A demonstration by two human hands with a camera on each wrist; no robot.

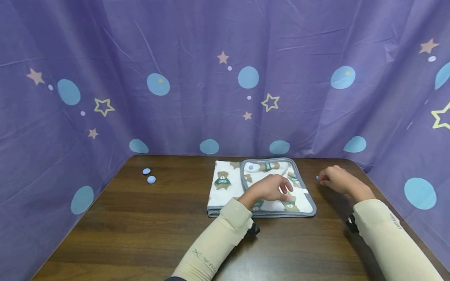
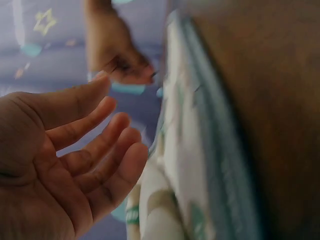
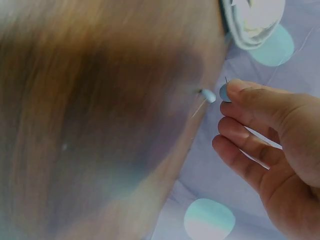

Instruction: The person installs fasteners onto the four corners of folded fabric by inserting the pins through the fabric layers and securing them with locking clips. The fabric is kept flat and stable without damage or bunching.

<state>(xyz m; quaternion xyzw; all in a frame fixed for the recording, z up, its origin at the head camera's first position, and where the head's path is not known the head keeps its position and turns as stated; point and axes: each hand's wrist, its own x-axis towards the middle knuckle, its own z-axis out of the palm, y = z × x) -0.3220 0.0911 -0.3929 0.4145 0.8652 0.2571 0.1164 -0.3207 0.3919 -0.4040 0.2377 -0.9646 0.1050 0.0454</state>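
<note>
A folded white blanket [image 1: 225,199] with a bear print and grey-blue edging lies at the middle of the table. Over its right part is my left hand [image 1: 268,189], fingers loosely bent and holding nothing; the left wrist view shows the empty palm [image 2: 55,185]. Right of the blanket, my right hand [image 1: 337,180] pinches a blue round-headed pin [image 3: 224,93] between thumb and fingertips, its thin point sticking up. Another blue-headed pin [image 3: 208,95] lies on the table just beside those fingertips. One blue round head [image 1: 250,167] shows on the blanket's upper folded corner.
Two more blue round pieces [image 1: 151,179] lie at the far left of the brown wooden table [image 1: 147,226]. A purple curtain [image 1: 197,78] with stars and dots hangs along the table's back and sides.
</note>
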